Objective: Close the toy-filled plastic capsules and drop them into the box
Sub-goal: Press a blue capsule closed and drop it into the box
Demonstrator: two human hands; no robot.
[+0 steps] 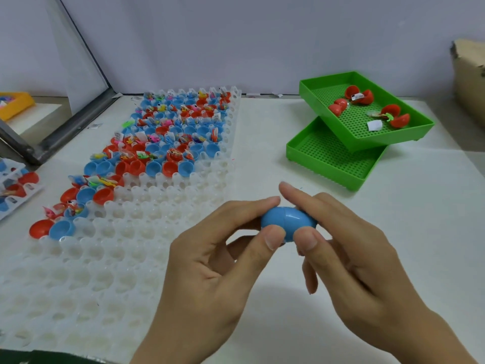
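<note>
A blue plastic capsule (287,221) is held between both hands above the white table, its two halves joined with a seam in the middle. My left hand (217,261) pinches its left end with thumb and forefinger. My right hand (349,248) pinches its right end the same way. A white holder tray (157,206) on the left carries several open red and blue capsule halves (168,143), many with small toys in them. A brown cardboard box (469,74) stands at the far right edge, only partly in view.
Two green perforated trays (409,127) are stacked crosswise at the back right; the upper one holds open red capsules and a paper slip. A yellow bin (15,103) sits far left behind a metal frame. More capsule halves (18,185) lie at the left edge.
</note>
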